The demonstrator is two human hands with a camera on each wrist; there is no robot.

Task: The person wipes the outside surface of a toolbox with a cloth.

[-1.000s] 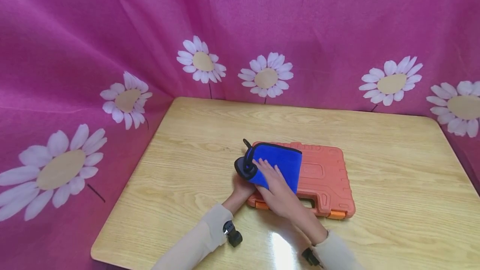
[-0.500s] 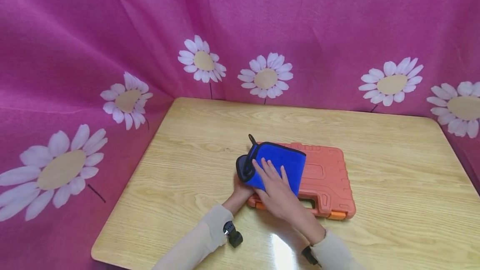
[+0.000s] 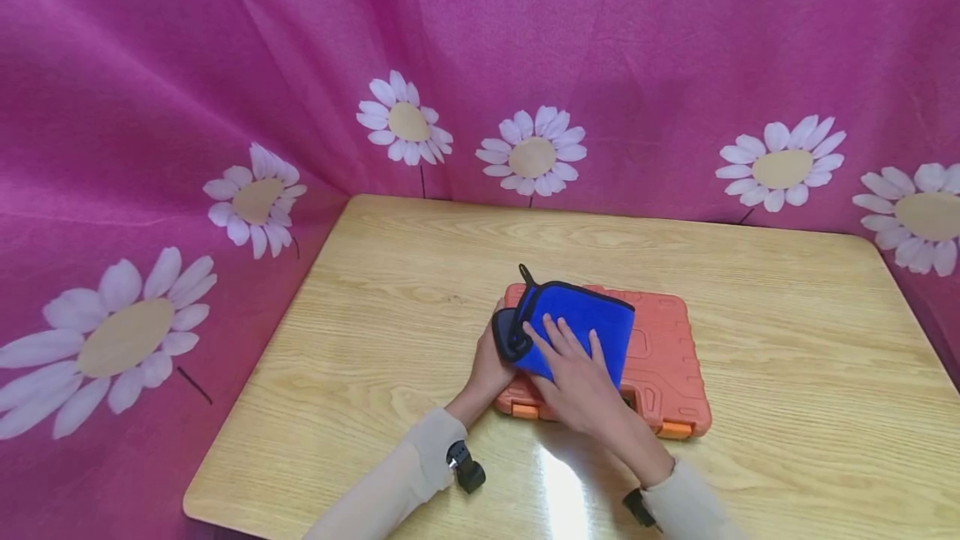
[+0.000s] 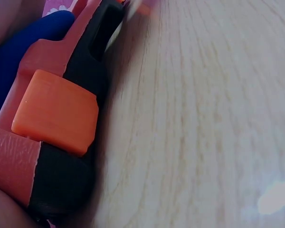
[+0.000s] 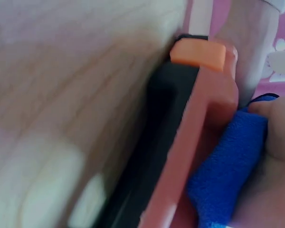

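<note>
A blue cloth [image 3: 596, 319] with black edging and a hanging loop lies partly folded on a closed red plastic case [image 3: 671, 348]; its grey underside shows at the left fold. My right hand [image 3: 581, 386] rests on the cloth with its fingers spread. In the right wrist view, the cloth [image 5: 232, 166] bulges beneath that hand. My left hand [image 3: 491, 365] lies along the case's left side and touches it; cloth and case hide part of its fingers. Close up in the left wrist view is an orange latch [image 4: 57, 114] on the case's front.
The case lies flat on a light wooden table [image 3: 810, 340], its carry handle toward me. Behind and to the left hangs a magenta curtain [image 3: 637, 40] with white daisies. A dark strapped device [image 3: 467, 467] sits on the left sleeve.
The right hand and the cloth have slid to the right over the case, baring more of its left edge. The left hand has moved slightly up along the case's side.
</note>
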